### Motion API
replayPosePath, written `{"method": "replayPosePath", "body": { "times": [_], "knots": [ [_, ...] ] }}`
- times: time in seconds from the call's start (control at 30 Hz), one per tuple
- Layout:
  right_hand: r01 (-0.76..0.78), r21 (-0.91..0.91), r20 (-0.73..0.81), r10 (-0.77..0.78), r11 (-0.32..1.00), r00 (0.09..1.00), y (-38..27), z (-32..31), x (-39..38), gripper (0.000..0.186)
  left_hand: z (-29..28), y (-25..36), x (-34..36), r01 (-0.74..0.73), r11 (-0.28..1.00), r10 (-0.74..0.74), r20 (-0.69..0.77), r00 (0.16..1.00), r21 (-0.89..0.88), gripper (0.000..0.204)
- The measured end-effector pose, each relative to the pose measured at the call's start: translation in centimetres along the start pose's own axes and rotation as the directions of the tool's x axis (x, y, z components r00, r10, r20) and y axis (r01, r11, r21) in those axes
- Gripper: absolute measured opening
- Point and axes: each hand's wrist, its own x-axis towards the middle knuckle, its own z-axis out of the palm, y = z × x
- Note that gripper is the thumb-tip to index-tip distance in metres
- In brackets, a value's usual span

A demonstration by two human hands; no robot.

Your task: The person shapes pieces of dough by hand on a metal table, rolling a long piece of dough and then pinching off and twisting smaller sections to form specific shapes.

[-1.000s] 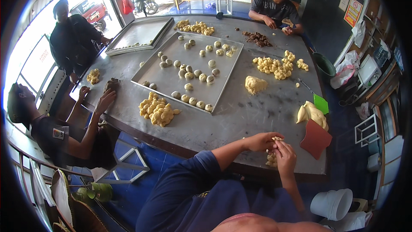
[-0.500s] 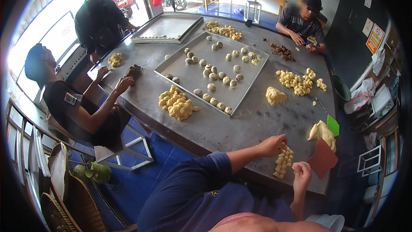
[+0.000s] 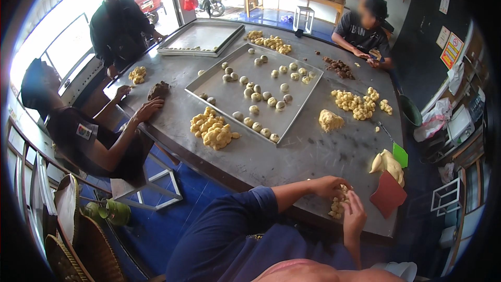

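At the near edge of the metal table lies a cluster of small pale dough pieces (image 3: 336, 209). My left hand (image 3: 333, 186) is over its far end, fingers curled down, partly covering it. Close against it, my right hand (image 3: 355, 212) reaches in from the near side with fingers bent together at the cluster. What sits between the fingertips of either hand is too small to make out. Right of my hands are a red flat scraper (image 3: 388, 195) and a smooth lump of yellow dough (image 3: 389, 166), which the scraper partly overlaps.
A green scraper (image 3: 400, 155) lies beyond the dough lump. Farther off are dough-ball piles (image 3: 213, 129), a rough dough lump (image 3: 331, 120), and a large tray (image 3: 235, 94) of round filled balls. Brown filling (image 3: 339, 68) lies near one co-worker. Two other people are at the left side.
My right hand has moved left and away from me, up to my left hand over the cluster. My left hand has shifted slightly. The view has tilted a little.
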Motion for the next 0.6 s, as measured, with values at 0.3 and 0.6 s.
{"method": "replayPosePath", "body": {
  "times": [0.3,0.6],
  "knots": [
    [-0.250,0.381,0.143,0.210,0.890,0.967,3.2,1.4,0.2,0.013,0.9,-1.2,0.1,-0.205,0.967,0.196,-0.073,0.978,-0.150,0.019],
    [-0.249,0.435,0.167,0.194,0.866,0.967,6.1,-2.3,-0.6,0.014,-2.3,1.8,-2.7,0.050,0.950,0.133,-0.543,0.829,0.308,0.026]
  ]
}}
